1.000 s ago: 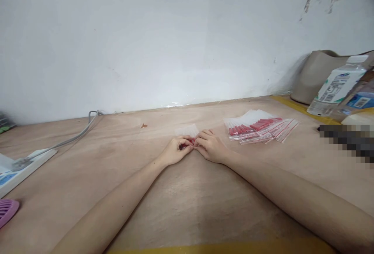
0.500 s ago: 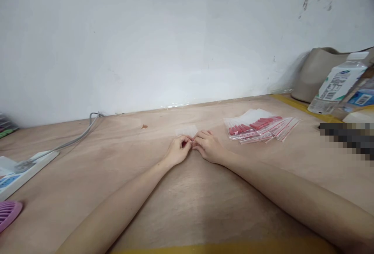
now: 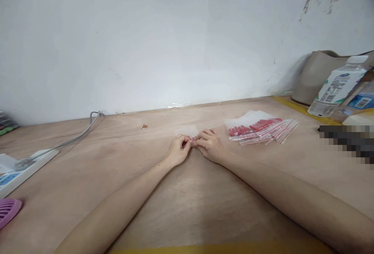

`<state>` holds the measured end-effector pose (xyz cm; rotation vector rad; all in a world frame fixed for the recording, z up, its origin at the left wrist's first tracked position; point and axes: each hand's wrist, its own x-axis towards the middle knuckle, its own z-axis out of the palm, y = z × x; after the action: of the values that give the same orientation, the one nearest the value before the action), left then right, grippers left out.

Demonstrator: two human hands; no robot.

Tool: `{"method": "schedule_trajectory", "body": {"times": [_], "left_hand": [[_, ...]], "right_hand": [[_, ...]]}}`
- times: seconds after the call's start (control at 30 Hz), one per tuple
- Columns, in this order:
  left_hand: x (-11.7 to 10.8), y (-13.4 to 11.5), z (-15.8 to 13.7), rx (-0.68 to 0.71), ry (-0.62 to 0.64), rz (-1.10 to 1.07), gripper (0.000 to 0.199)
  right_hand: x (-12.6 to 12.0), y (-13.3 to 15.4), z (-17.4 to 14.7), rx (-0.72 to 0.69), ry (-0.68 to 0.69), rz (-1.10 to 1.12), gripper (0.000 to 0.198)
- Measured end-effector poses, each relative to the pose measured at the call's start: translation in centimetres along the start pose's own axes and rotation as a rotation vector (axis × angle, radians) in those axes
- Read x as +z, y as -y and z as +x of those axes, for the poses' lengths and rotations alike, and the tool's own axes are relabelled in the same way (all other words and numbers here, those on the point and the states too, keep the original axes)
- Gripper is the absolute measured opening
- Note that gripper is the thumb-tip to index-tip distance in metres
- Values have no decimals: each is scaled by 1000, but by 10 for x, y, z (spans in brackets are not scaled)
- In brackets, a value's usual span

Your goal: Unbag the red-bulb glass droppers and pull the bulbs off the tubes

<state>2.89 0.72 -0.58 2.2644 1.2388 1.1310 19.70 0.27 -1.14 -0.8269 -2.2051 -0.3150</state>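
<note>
My left hand (image 3: 179,150) and my right hand (image 3: 210,145) meet at the near edge of a small clear zip bag (image 3: 190,130) lying on the wooden table (image 3: 140,203). Both hands are closed in a pinch on that edge, thumbs and forefingers close together. A bit of red shows inside the bag, just beyond the fingertips; most of it is hidden. To the right of my right hand, several clear zip bags (image 3: 251,125) lie overlapped in a fan, with red strips along their seals and red stick-like pieces (image 3: 264,124) in them.
At right stand a plastic bottle (image 3: 339,86) and a beige bin (image 3: 309,76), beside yellow tape (image 3: 304,108). A power strip (image 3: 29,172) with a grey cable (image 3: 78,137) and a pink slatted object (image 3: 10,211) lie at left. A white wall (image 3: 146,43) rises behind the table.
My right hand's fingers have spread and shifted slightly to the right along the bag's edge, so more red shows inside. My left hand has barely moved.
</note>
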Motion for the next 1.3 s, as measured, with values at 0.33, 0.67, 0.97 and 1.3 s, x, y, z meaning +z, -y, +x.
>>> {"method": "schedule_trajectory", "body": {"times": [0.33, 0.67, 0.97, 1.3], "left_hand": [[-1, 0, -4, -24, -149, 2, 14], [-10, 10, -4, -66, -228, -40, 21], [-28, 0, -12, 110, 251, 151, 36], [-28, -1, -13, 198, 141, 167, 35]], "right_hand": [[-1, 15, 6, 84, 82, 32, 6], [-27, -5, -5, 115, 260, 611, 11], [-24, -24, -12, 286, 112, 495, 6], [-22, -23, -10, 328, 147, 312, 21]]}}
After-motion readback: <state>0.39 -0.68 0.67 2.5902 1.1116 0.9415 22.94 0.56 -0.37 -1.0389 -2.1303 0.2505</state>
